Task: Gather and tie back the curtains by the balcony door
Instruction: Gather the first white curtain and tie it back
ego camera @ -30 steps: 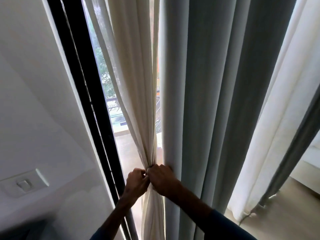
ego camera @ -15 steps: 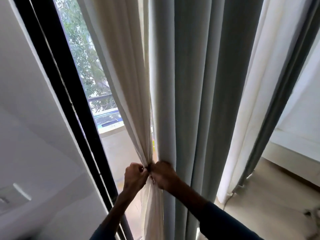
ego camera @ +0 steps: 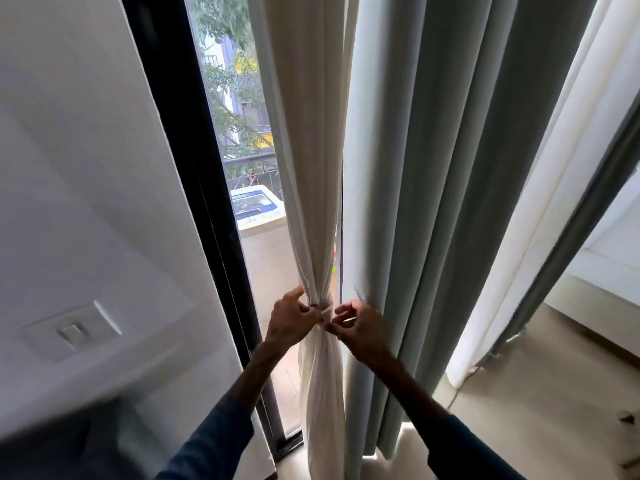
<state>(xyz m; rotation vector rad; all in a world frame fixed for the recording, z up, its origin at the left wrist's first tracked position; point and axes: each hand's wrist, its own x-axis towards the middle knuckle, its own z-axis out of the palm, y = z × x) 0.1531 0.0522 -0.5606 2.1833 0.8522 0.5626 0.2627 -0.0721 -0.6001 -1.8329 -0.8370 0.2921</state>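
The cream curtain [ego camera: 311, 168] hangs in the middle of the frame, just right of the black door frame [ego camera: 180, 168], and is gathered into a tight bundle that narrows to a waist low in the centre before falling loose to the floor [ego camera: 536, 410]. The left hand [ego camera: 289, 320] sits on the left side of that waist, its grip pinching the bunched cloth between thumb and curled fingers. The right hand [ego camera: 362, 329] meets it from the right, fingers curled, its grip nipping the same narrow spot with the fingertips. Just beside the bundle, a grey curtain [ego camera: 433, 202] hangs in straight folds and touches the back of the right hand. Through the glass, left of the bundle, stands a washing machine [ego camera: 256, 206]. A light switch [ego camera: 74, 332] sits on the white wall at lower left.
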